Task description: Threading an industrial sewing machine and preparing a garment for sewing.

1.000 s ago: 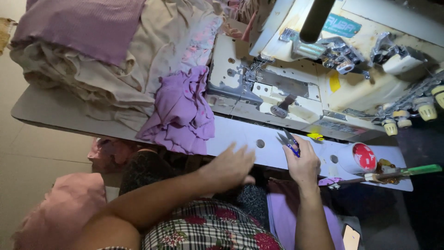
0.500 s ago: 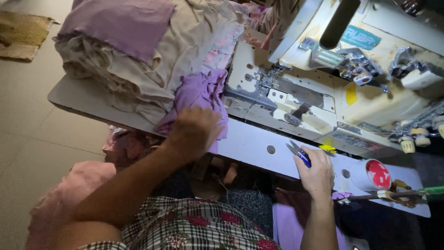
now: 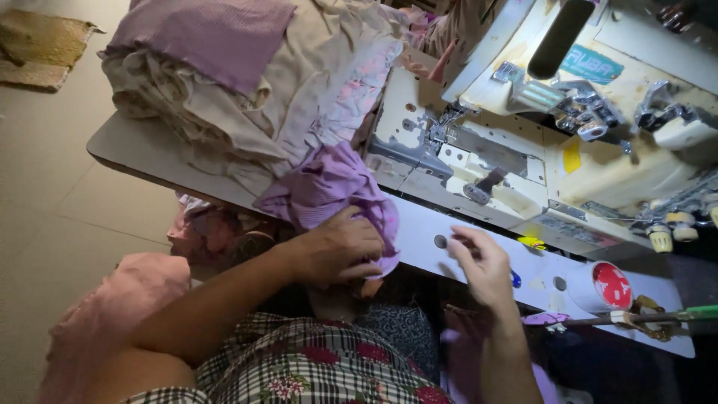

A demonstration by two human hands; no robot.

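We see the left hand with fingers closed on the purple cloth at the worktop's near edge; the right hand, apparently holding blue snips, hovers alongside. Judged step: drawing a piece from the pile.

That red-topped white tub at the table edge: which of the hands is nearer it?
Right. The right hand hovers over the table just beside the red-topped white tub; the left hand grips purple cloth, farther away.

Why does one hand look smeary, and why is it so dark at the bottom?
Head view: the right hand is motion-blurred, fingers smeared; the left hand gripping the purple cloth looks sharper. Light falls on the sewing machine; the lower right corner sinks into shadow.
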